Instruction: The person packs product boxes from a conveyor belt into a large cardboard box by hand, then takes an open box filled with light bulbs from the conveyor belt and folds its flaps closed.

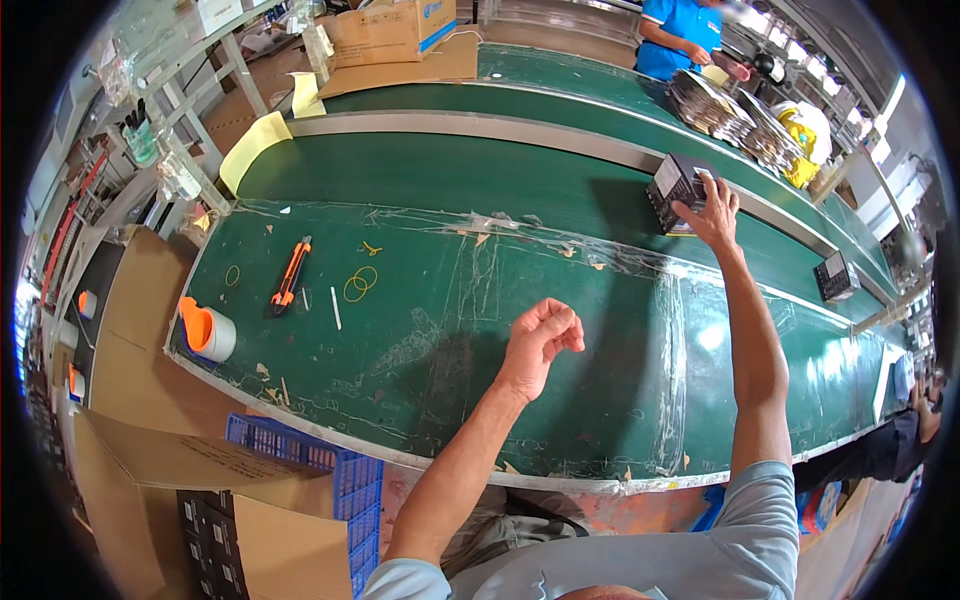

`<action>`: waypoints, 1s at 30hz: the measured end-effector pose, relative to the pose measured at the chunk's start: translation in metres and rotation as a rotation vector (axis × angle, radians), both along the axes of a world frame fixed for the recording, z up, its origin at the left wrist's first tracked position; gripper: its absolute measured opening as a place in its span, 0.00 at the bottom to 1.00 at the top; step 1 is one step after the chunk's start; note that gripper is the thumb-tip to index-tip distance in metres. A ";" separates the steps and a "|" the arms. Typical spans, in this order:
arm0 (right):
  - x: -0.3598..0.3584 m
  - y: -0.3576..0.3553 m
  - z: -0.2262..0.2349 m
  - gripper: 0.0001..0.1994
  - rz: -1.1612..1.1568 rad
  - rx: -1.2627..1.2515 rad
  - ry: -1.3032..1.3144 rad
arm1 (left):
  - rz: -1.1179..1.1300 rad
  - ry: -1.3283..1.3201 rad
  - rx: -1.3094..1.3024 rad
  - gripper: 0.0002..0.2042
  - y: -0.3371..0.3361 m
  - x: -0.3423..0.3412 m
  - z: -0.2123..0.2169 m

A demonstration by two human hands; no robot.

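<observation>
My right hand (715, 212) reaches far out with its fingers closed over the near side and top of a small black carton (672, 198) with pale printing. That carton sits on the green conveyor belt (450, 170) behind the worktable. My left hand (545, 345) hovers above the middle of the green worktable (400, 390), its fingers curled in and the thumb against them; nothing shows in it. Farther right along the belt stands a second black carton (838, 277).
On the table's left lie an orange utility knife (291, 277), yellow rubber bands (360, 284), a white stick (336, 308) and a tape dispenser (207, 331). An open cardboard box (285, 545) with black cartons stands below left. A co-worker (682, 38) is beyond stacked flat pieces (710, 105).
</observation>
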State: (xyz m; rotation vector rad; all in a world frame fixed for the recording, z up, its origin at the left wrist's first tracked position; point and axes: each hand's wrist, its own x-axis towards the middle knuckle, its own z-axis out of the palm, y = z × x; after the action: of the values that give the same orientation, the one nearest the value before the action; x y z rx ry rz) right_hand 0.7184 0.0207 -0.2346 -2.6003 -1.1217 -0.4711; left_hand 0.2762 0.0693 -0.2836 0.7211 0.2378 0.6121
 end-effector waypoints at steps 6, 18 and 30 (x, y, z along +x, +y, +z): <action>0.013 0.008 -0.019 0.46 -0.006 0.198 -0.093 | -0.010 -0.030 -0.025 0.10 0.004 0.006 0.002; -0.076 0.015 0.032 0.39 0.302 0.564 0.102 | 0.242 0.068 0.179 0.07 0.007 0.008 -0.001; -0.363 -0.026 0.024 0.39 0.804 0.422 0.142 | 0.731 0.717 1.322 0.44 0.027 -0.105 0.078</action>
State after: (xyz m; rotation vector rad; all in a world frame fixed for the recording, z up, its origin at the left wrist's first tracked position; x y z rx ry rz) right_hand 0.3557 -0.0054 -0.2103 -1.6189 -1.6564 -0.2814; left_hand 0.1716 0.0961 -0.2059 2.1886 0.8070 1.1953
